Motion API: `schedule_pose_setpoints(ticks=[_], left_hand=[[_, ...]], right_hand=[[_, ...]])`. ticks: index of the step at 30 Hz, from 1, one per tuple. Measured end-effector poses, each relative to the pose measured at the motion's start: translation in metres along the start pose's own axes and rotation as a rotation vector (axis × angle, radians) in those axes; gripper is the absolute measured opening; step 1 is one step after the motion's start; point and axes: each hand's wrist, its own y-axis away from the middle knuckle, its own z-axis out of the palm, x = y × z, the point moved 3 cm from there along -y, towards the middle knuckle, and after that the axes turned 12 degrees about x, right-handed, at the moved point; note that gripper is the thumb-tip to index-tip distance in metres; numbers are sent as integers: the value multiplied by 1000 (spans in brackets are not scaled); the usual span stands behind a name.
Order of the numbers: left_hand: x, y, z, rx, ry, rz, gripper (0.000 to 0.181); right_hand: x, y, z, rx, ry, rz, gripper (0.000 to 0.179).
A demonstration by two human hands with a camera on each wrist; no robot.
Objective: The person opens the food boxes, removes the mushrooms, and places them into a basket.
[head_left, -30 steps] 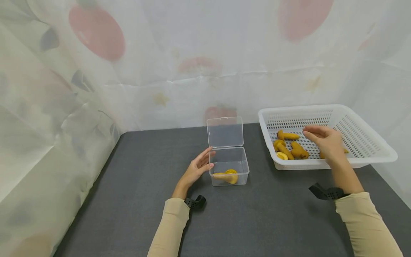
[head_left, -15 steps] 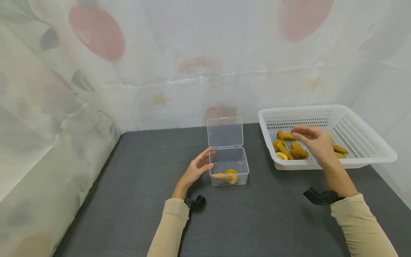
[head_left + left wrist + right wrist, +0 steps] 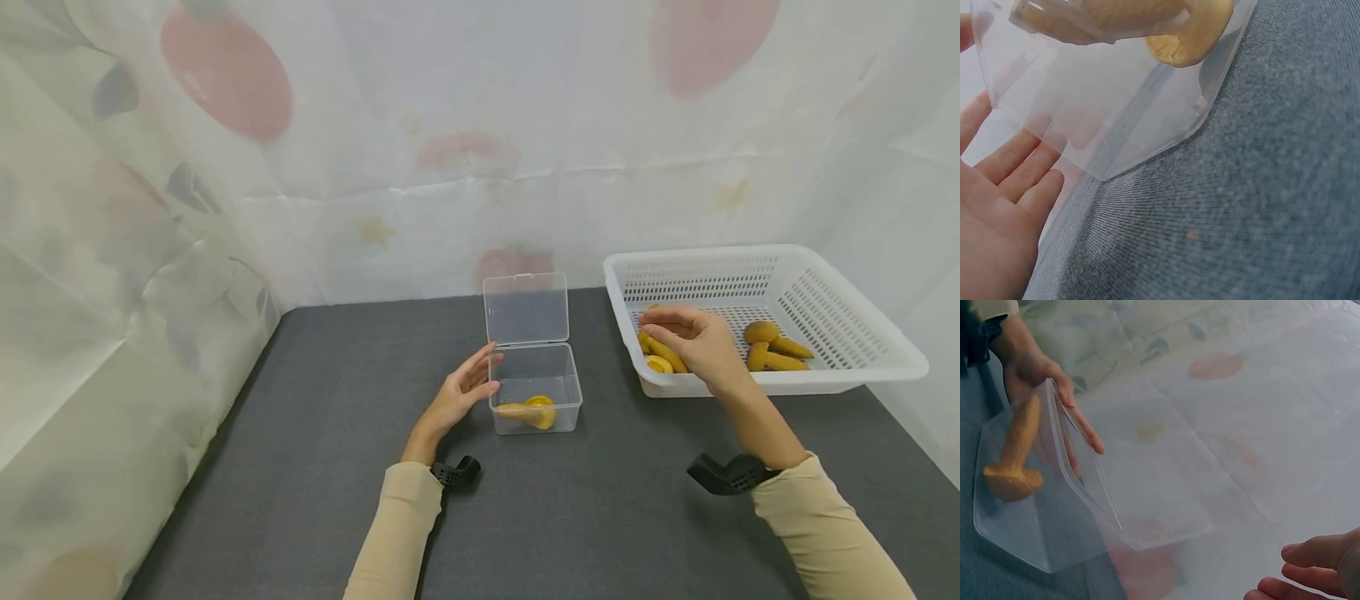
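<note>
In the head view my left hand (image 3: 456, 402) rests with extended fingers against the left wall of a clear plastic box (image 3: 573, 418), its lid (image 3: 527, 308) standing up at the back. A yellow-brown mushroom (image 3: 543, 414) lies inside; the left wrist view shows this mushroom (image 3: 1135, 17) through the wall. Over the left part of a white basket (image 3: 847, 382) hovers my right hand (image 3: 697, 343), thumb and fingers apart and nothing seen between them. Beneath it lie mushrooms (image 3: 663, 350), partly hidden by the hand. More mushrooms (image 3: 778, 350) lie to its right in the basket.
The box and basket stand on a dark grey table (image 3: 352, 392), with a gap between them. Behind hangs a pale printed curtain (image 3: 420, 183), which also covers the left side. The raised lid stands close to the curtain.
My right hand has moved left across the basket, uncovering the mushrooms on the right and covering some on the left. The left hand and the box have stayed put.
</note>
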Motion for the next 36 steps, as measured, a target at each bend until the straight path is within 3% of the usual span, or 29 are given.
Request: schedule_pose_setpoints(ticks=[9, 17, 36], left_hand=[[2, -1, 0, 4, 5, 16, 68], [1, -1, 1, -6, 5, 7, 68], [2, -1, 1, -4, 16, 12, 70]], right_hand=[[-6, 6, 22, -50, 19, -19, 29], [-5, 12, 37, -118, 39, 22, 32], [-10, 21, 74, -273, 9, 12, 27]])
